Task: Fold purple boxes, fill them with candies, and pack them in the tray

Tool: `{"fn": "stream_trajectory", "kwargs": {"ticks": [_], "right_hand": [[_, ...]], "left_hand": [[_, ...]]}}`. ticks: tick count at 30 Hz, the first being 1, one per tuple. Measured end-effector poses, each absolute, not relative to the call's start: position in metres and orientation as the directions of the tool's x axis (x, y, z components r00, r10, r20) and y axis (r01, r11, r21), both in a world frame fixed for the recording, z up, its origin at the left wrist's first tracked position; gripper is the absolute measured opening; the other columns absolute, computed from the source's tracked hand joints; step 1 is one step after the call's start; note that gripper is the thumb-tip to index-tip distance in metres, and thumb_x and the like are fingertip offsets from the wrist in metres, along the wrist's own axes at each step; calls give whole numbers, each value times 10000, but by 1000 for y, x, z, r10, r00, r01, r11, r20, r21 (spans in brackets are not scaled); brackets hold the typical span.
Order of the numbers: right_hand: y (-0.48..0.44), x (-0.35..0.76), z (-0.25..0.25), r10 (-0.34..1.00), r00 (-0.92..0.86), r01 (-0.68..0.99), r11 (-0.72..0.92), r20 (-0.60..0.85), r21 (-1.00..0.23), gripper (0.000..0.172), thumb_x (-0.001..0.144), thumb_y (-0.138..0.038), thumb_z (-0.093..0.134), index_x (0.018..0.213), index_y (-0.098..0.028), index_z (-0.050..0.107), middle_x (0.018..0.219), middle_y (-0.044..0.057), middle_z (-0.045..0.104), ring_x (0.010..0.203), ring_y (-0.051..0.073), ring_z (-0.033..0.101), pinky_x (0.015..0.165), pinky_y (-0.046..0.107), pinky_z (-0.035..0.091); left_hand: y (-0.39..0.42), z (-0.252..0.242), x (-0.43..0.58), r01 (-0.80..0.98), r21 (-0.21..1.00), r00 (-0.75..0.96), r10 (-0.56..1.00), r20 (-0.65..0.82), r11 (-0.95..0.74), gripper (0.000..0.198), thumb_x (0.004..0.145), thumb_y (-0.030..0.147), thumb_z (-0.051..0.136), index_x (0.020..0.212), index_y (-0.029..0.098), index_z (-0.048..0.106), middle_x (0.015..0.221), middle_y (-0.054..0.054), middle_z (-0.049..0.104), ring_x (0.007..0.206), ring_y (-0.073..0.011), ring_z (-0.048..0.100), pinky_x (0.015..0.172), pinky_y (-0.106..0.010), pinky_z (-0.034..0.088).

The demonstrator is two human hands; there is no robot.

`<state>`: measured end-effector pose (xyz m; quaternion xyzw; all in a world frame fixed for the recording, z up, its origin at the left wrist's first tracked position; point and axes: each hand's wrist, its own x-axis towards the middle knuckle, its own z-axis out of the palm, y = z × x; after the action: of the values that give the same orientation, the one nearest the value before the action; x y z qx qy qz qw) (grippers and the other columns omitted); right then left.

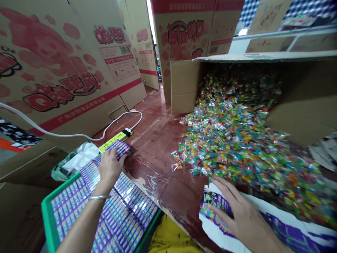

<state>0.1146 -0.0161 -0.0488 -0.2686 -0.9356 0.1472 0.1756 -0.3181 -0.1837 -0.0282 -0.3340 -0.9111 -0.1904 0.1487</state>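
Observation:
My left hand (111,165), with a silver bangle on the wrist, reaches over the far end of a green tray (47,214). Its fingers are closed on a purple printed packet (119,148). Rows of purple packets with small colourful pictures (123,214) fill the tray. On the right, my right hand (237,211) lies over white-edged purple printed packaging (214,205), fingers stretched out and thumb apart. A large heap of clear-wrapped, multicoloured candies (223,140) spreads just beyond it, spilling from a cardboard box (185,86) lying on its side.
Tall printed cartons (65,52) stand along the left and back (184,31). A yellow power strip (116,137) with a white cable (86,136) lies near my left hand. White material in a green bag (81,156) sits beside the tray. The table (158,140) is reddish brown.

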Motion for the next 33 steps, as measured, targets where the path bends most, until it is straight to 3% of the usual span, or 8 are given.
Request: {"fn": "stream_trajectory", "kwargs": {"ticks": [5, 9, 13, 17, 20, 23, 28, 33], "right_hand": [[3, 128, -38, 724, -666, 613, 669, 179, -420, 288, 1014, -299, 409, 1187, -231, 629, 1164, 75, 646, 1010, 232, 672, 850, 360, 545], [8, 114, -35, 710, -701, 650, 677, 72, -344, 262, 990, -254, 467, 1113, -215, 695, 1012, 76, 639, 941, 238, 650, 845, 367, 531], [5, 95, -38, 692, -719, 651, 705, 68, -282, 222, 942, -249, 562, 1102, -224, 714, 967, 81, 628, 952, 273, 618, 803, 389, 528], [3, 94, -34, 700, -692, 571, 681, 178, -458, 167, 936, -232, 575, 1007, -213, 724, 987, 75, 636, 949, 253, 611, 857, 388, 501], [0, 97, -21, 725, -666, 426, 564, 177, -707, 165, 951, -237, 550, 885, -210, 699, 949, 53, 639, 889, 207, 621, 796, 324, 501], [-6, 96, -5, 738, -671, 293, 354, 73, -888, 169, 941, -274, 574, 813, -202, 659, 896, 35, 626, 788, 171, 611, 627, 255, 485], [-19, 90, 5, 738, -674, 119, 145, 27, -982, 212, 944, -319, 576, 786, -191, 634, 928, 34, 592, 599, 110, 556, 530, 235, 508], [-35, 95, 2, 692, -646, 219, 571, 321, -791, 359, 953, -221, 561, 1306, -272, 600, 1102, 83, 586, 861, 187, 638, 772, 321, 547]], "left_hand": [[-170, -46, -227, 801, 329, -596, 720, 355, 500, 519, 805, 569, 658, 1130, 173, 576, 976, -79, 631, 893, -265, 606, 851, -387, 508], [-157, -63, -111, 842, 529, -226, 959, 168, 106, 642, 747, 588, 734, 1203, 188, 523, 1091, -108, 614, 997, -286, 588, 855, -404, 521], [-143, -74, -55, 839, 534, -191, 975, 110, 104, 679, 693, 552, 795, 1188, 162, 543, 1056, -120, 616, 990, -325, 580, 860, -480, 510], [-139, -74, -56, 784, 597, -267, 961, 72, 172, 633, 670, 478, 836, 1161, 177, 572, 1047, -104, 610, 999, -329, 555, 875, -490, 476], [-141, -62, -64, 531, 828, -326, 945, 1, 182, 427, 732, 428, 802, 1029, 201, 597, 987, -60, 611, 941, -265, 561, 844, -392, 467], [-141, -46, -71, -60, 984, -227, 958, -178, 168, 313, 788, 439, 750, 869, 192, 576, 868, -12, 600, 795, -176, 564, 717, -269, 449], [-141, -30, -75, -626, 732, 125, 961, -246, 269, 412, 654, 453, 864, 830, 164, 628, 820, -33, 648, 768, -180, 641, 712, -254, 457], [-142, -27, -73, -739, 632, 130, 970, -206, 234, 549, 652, 374, 885, 1111, 182, 653, 1073, -112, 702, 977, -265, 697, 896, -367, 492]]}}
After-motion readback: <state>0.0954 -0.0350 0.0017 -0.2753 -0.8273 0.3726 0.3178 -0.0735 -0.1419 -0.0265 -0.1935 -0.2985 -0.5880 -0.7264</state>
